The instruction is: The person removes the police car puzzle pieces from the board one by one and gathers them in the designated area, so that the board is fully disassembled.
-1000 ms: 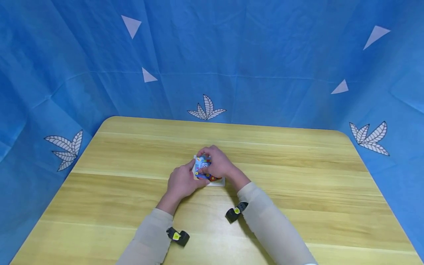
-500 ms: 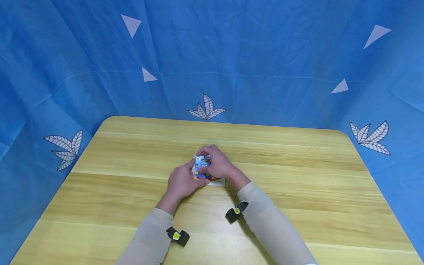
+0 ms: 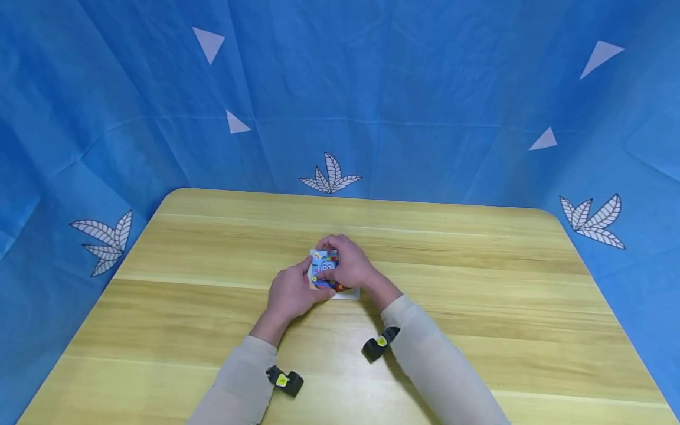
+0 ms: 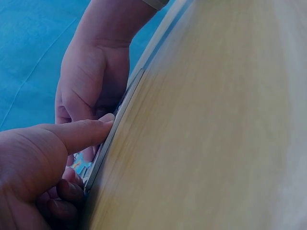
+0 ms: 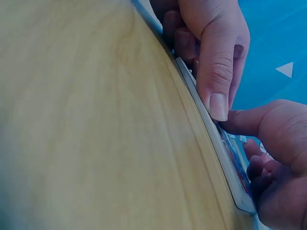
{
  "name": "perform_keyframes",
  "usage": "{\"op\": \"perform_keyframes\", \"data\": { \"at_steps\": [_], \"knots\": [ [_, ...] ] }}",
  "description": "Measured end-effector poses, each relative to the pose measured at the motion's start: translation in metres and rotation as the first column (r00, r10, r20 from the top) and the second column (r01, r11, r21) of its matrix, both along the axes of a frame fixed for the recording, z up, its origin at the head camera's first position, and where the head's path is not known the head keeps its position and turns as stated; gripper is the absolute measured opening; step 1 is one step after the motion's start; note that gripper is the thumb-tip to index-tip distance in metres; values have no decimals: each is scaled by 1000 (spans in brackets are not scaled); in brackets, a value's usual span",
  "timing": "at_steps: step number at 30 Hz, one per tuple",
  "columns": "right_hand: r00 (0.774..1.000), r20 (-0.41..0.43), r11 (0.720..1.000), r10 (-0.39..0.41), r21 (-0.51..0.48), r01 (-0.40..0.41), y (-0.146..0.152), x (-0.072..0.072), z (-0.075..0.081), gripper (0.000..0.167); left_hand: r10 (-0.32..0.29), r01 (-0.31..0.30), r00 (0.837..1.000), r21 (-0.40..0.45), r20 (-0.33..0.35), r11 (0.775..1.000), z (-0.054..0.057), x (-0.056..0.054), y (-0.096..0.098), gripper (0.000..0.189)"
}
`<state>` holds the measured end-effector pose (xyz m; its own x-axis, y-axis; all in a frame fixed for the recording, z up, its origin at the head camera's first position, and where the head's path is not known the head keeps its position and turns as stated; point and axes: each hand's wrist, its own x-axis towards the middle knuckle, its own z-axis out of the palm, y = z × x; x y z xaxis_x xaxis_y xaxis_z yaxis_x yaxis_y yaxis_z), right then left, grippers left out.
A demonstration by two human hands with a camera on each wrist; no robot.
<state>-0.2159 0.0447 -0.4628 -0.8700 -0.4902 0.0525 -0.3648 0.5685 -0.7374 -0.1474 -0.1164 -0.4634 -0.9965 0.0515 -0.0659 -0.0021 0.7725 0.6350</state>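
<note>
A small cartoon jigsaw puzzle (image 3: 325, 267) lies in a white-rimmed board (image 3: 349, 296) on the table in the head view. My left hand (image 3: 291, 289) holds the board at its left side, with the thumb along the near edge. Over the picture, my right hand (image 3: 352, 262) has its thumb on the face of the puzzle and its fingers curled at the far edge. Both wrist views show the thin board edge (image 4: 103, 155) almost side-on. My right thumb tip meets the left thumb there. Parts of the picture are hidden under the right hand.
The wooden table (image 3: 478, 307) extends around the hands on all sides. A blue curtain (image 3: 425, 88) with white triangles and leaf prints hangs behind and at both sides. Black wrist cameras (image 3: 374, 349) sit on both sleeves.
Both hands stay on the puzzle in nearly the same place. The head view has shifted very slightly.
</note>
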Motion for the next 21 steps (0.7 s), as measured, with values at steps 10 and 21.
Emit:
{"op": "perform_keyframes", "data": {
  "at_steps": [10, 21],
  "knots": [
    [999, 5, 996, -42, -73, 42, 4, 3, -3, 42, 9, -9, 1000, -3, -7, 1000, 0, -1, 1, 97],
    [996, -25, 985, -88, -153, 83, 6, 4, -6, 38, 15, -15, 1000, -22, -1, 1000, 0, 0, 2, 99]
  ]
}}
